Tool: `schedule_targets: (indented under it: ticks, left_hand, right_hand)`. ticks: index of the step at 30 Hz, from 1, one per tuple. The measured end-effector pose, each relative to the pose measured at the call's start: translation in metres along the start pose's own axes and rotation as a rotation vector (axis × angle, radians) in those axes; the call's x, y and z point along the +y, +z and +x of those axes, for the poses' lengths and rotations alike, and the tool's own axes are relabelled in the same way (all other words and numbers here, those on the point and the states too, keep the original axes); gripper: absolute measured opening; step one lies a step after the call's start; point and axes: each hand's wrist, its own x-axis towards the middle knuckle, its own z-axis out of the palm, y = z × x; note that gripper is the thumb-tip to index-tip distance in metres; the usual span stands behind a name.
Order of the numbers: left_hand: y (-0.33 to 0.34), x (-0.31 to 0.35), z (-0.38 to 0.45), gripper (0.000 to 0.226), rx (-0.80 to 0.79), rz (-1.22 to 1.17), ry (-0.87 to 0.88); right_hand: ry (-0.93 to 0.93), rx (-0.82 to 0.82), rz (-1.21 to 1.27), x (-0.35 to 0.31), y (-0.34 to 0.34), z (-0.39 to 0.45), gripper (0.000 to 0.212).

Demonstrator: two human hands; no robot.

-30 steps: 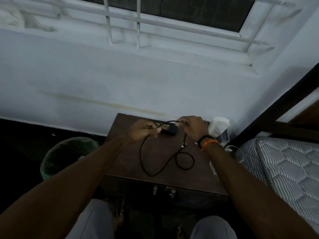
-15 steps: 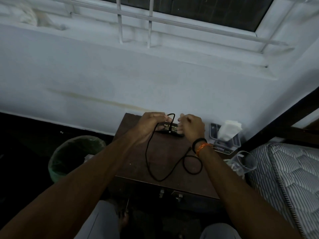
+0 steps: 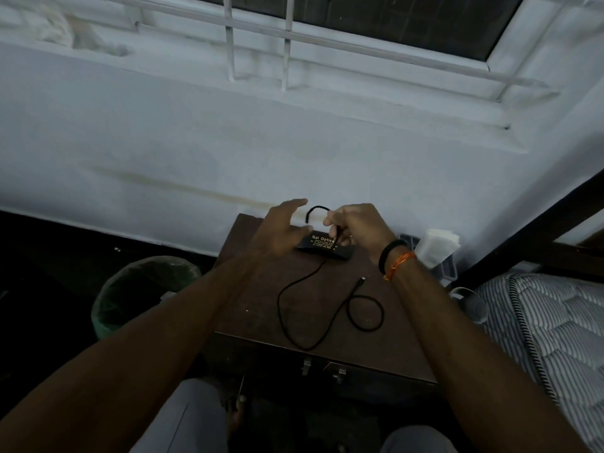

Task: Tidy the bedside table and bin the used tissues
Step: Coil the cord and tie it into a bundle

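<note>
A dark wooden bedside table [image 3: 261,308] stands against the white wall. On its far side lies a black case [image 3: 327,248] with gold lettering. A black cable [image 3: 294,322] loops across the tabletop, and one end arches up above the case. My right hand [image 3: 356,227] pinches that raised part of the cable. My left hand [image 3: 281,230] hovers just left of the case with its fingers spread, holding nothing. White tissues [image 3: 438,243] stick up from a holder at the table's right rear corner. A green-lined bin [image 3: 143,289] stands on the floor to the left.
A clear glass [image 3: 470,305] sits at the table's right edge, beside a striped mattress [image 3: 549,328] and dark bed frame. Two metal latches [image 3: 323,369] hang on the table's front. My knees are just below the table. A barred window is above.
My left hand has let go of the cable and opened. My right hand has lifted a loop of cable above the case. The view has shifted closer.
</note>
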Motion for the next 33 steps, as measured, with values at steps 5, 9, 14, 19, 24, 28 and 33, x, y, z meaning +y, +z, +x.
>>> schedule_targets:
  ticks: [5, 9, 14, 19, 24, 28, 33]
  left_hand:
    - [-0.010, 0.009, 0.014, 0.021, -0.095, 0.084, -0.051]
    - [-0.013, 0.008, 0.013, 0.028, -0.139, -0.153, -0.135]
    - [-0.011, 0.018, 0.010, 0.019, -0.045, -0.457, -0.158]
    - [-0.010, 0.019, 0.010, 0.017, -0.095, -0.599, -0.198]
    - [-0.013, 0.020, 0.010, 0.021, -0.146, -0.779, -0.281]
    - [-0.016, 0.019, 0.008, 0.022, -0.260, -0.740, -0.368]
    - [-0.020, 0.017, 0.000, 0.019, -0.441, -0.773, -0.402]
  right_hand:
    - [-0.159, -0.058, -0.117, -0.014, 0.003, -0.002, 0.028]
    - [-0.144, -0.158, 0.091, -0.013, 0.004, -0.005, 0.029]
    - [-0.048, -0.370, 0.324, 0.007, 0.016, -0.014, 0.033]
    - [-0.033, -0.320, 0.304, 0.022, 0.026, -0.017, 0.038]
    - [-0.026, -0.510, 0.213, 0.053, 0.028, -0.019, 0.026]
    - [-0.052, -0.431, 0.084, 0.075, 0.026, -0.016, 0.026]
    - [-0.145, -0.427, -0.249, 0.081, 0.020, -0.002, 0.025]
